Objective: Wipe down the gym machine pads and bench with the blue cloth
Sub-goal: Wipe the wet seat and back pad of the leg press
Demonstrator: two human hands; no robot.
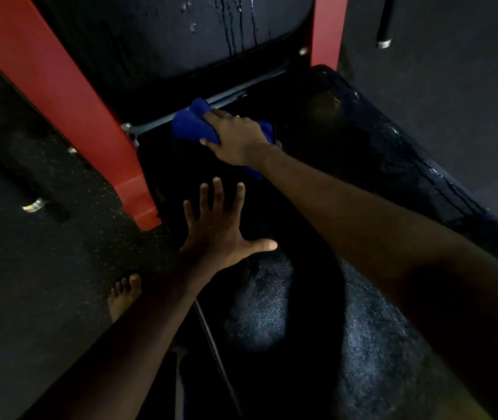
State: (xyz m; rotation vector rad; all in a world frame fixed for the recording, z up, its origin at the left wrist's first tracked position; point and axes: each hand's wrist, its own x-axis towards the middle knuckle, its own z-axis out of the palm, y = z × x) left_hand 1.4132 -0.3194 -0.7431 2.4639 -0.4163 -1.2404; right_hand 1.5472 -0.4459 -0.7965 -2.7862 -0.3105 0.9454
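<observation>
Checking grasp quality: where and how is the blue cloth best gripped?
Grip the cloth's bunched middle from above, palm down, as the right hand does. It lies crumpled at the seat pad's back edge; the back pad and red frame block the far and left sides.

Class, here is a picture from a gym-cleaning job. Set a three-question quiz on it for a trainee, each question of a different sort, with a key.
1. True or false: the left hand holds the blue cloth.
2. Multiple choice: the frame post beside the cloth is A green, B red, C yellow.
3. Fill in: the running streaks on the back pad show that it is ___.

Key: 1 false, the right hand grips it, and the left is spread open; 2 B; 3 wet.
</observation>
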